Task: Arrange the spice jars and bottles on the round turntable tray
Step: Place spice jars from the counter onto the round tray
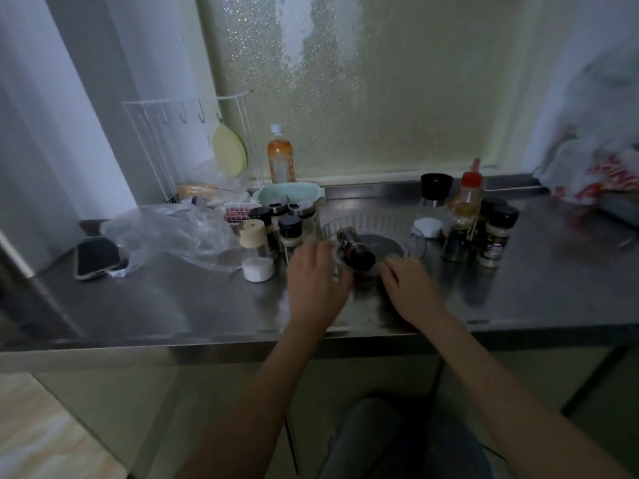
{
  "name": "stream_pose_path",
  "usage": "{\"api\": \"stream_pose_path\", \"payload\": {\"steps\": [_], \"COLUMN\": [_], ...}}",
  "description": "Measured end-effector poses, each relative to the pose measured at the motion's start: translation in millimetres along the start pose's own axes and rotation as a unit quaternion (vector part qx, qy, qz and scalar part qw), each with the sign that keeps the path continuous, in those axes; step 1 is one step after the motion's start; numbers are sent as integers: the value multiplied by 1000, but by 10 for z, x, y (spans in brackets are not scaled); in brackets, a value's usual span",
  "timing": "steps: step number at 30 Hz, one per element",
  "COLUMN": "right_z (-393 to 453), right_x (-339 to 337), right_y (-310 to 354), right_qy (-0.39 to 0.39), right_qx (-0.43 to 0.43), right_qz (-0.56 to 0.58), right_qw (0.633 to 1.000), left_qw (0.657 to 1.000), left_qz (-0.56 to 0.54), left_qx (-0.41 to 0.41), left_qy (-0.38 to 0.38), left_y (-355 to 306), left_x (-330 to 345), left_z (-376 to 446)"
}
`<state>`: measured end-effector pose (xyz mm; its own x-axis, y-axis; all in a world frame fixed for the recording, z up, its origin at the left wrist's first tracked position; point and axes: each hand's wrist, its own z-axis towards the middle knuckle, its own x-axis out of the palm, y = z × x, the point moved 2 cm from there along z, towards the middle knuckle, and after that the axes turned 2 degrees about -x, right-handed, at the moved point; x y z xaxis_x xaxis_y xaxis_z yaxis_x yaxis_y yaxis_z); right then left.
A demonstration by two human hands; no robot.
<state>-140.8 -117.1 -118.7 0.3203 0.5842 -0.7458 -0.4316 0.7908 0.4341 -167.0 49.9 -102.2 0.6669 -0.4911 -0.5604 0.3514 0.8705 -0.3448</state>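
On the steel counter, the round turntable tray stands in the middle with one jar lying tilted in it. A group of spice jars stands just left of the tray, another group to its right. A phone lies far left, beside a plastic bag.

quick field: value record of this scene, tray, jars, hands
surface: steel counter
tray: clear round turntable tray, centre
on tray: dark jar, tilted
left hand: at tray's near-left rim, grip unclear
right hand: at tray's near-right rim
left cluster: black-capped jars, beige-capped shaker
right cluster: red-capped bottle, black-capped spice jar
other: phone
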Motion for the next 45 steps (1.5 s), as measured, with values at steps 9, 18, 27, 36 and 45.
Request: {"api": "stream_pose_path", "payload": {"steps": [9,18,27,36,45], "right_z": [341,547,674,544,306], "right_x": [-76,168,-175,-102,-399], "right_y": [170,202,154,-9,-291], "right_qy": [-44,40,-175,-190,-380], "right_qx": [97,140,35,38,46], "right_qz": [-34,0,122,140,88], "right_qw": [994,989,976,971,920], "left_qw": [969,969,992,977,993], "left_qz": [-17,-42,-47,-75,-17], "left_qx": [-243,-243,-116,-170,-49], "left_qy": [30,20,18,100,-105], "left_y": [452,508,151,249,323], "left_x": [71,195,397,617,190], "left_z": [135,238,525,443,671]}}
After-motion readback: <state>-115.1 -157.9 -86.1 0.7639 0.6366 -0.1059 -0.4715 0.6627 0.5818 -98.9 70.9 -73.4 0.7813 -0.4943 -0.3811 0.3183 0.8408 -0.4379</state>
